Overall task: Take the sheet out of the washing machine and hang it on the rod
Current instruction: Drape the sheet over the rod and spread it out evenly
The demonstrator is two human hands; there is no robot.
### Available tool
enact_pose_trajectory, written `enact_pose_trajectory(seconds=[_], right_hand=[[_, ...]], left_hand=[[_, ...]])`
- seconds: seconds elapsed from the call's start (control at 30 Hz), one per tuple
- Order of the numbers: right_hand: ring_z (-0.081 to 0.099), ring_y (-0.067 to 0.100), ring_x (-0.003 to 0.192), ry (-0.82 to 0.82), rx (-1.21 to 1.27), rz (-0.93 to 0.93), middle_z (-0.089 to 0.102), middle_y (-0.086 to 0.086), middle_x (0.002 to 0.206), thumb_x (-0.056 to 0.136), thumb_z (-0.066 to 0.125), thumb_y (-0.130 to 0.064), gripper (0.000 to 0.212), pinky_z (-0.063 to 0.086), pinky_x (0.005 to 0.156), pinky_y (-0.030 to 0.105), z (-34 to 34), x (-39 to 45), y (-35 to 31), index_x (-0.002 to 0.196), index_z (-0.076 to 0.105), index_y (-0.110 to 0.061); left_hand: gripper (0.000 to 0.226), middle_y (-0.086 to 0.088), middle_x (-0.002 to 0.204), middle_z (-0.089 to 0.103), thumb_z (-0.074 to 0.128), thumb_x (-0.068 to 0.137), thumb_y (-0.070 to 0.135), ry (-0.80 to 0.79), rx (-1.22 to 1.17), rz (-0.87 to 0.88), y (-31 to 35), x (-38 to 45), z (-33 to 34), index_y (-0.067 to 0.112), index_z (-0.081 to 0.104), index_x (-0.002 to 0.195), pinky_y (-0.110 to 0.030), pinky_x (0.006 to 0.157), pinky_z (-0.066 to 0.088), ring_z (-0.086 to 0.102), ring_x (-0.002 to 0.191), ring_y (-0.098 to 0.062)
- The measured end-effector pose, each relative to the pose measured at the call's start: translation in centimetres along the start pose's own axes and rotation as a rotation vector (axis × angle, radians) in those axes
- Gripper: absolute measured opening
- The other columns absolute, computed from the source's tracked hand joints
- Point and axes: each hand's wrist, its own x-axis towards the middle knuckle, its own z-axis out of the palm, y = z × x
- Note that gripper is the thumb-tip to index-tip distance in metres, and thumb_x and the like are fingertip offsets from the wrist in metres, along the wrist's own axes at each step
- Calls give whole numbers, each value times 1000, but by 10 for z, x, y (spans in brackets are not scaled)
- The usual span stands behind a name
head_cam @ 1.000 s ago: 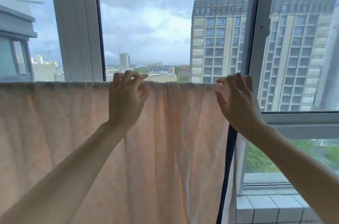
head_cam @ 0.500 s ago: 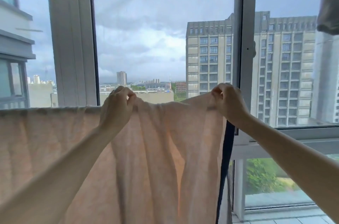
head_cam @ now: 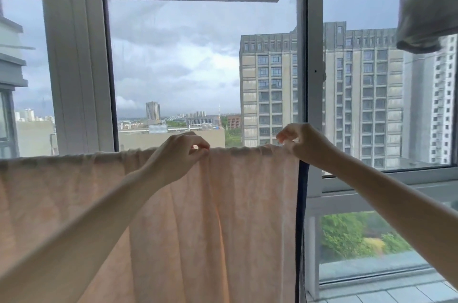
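A pale peach sheet (head_cam: 188, 223) hangs draped over a horizontal rod that the cloth hides, its top fold running across the view at mid height. My left hand (head_cam: 177, 156) pinches the top fold near the middle. My right hand (head_cam: 306, 144) pinches the fold at the sheet's right end, fingers curled on the cloth. The sheet falls in long vertical creases below both hands and reaches past the left edge of the view.
A white window frame (head_cam: 313, 79) stands right behind the sheet, with tall buildings outside. A grey cloth (head_cam: 428, 5) hangs at the top right. A tiled sill (head_cam: 396, 292) lies at the lower right.
Both hands went from resting flat on the sheet's top to pinching it; the raised fold between them has been pulled level along the rod. The view has tilted upward.
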Motion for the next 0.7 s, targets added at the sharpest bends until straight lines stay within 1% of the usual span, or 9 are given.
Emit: enact_pose_trajectory(seconds=[0.07,0.17,0.23,0.27,0.4,0.47,0.57,0.63,0.7], right_hand=[[57,10,89,5,-53,22,63,0,98,90,58,-6,21,40,60,1,-1,-7,5,111,63,-4],[56,10,72,62,-51,131,60,-3,86,96,51,-17,15,36,51,12,-1,-14,14,99,61,-7],[57,16,69,86,-84,231,65,7,81,97,46,-22,24,42,53,24,-2,-13,20,93,62,-4],[58,19,70,67,-103,249,66,9,81,97,47,-23,25,43,56,25,-2,-12,22,92,64,-4],[58,15,68,57,-120,145,66,5,77,93,58,-14,17,38,55,14,-1,-11,22,92,70,-1],[61,16,70,134,-141,90,67,6,77,93,59,-11,15,44,61,18,-1,-10,18,91,70,-2],[65,19,73,255,-145,-19,71,5,80,93,59,-14,14,53,67,29,-1,-1,6,91,71,-7],[66,15,72,198,-147,-116,72,3,81,92,60,-14,13,53,68,27,4,6,-4,92,72,-9],[65,12,67,42,-182,-158,72,3,81,93,58,-13,15,54,67,25,14,9,-13,94,72,-7]], left_hand=[[10,13,91,67,67,89,21,4,-15,-27,-1,2,3,21,75,96,-28,78,45,61,83,-8],[3,14,82,68,72,86,21,27,-51,-87,-4,6,2,21,75,85,-18,66,41,58,73,2],[7,17,77,66,72,85,19,38,-58,-125,-6,8,-1,23,73,79,-14,63,39,58,71,2],[10,18,75,66,72,85,18,43,-54,-133,-7,8,-3,24,71,77,-15,63,40,59,70,0],[15,10,79,64,65,90,17,76,31,-148,-16,1,-7,25,63,77,-32,72,48,60,74,-11],[14,8,82,60,62,91,14,133,77,-141,-25,-5,-10,22,60,80,-37,73,48,58,76,-16],[11,4,85,60,59,93,13,206,92,-160,-40,-13,-19,17,59,83,-36,71,45,58,77,-20],[11,6,86,61,58,94,17,197,67,-175,-48,-16,-26,20,59,84,-36,71,46,59,77,-18],[15,8,84,62,55,95,20,143,35,-180,-54,-21,-33,24,59,81,-36,71,46,60,77,-14]])
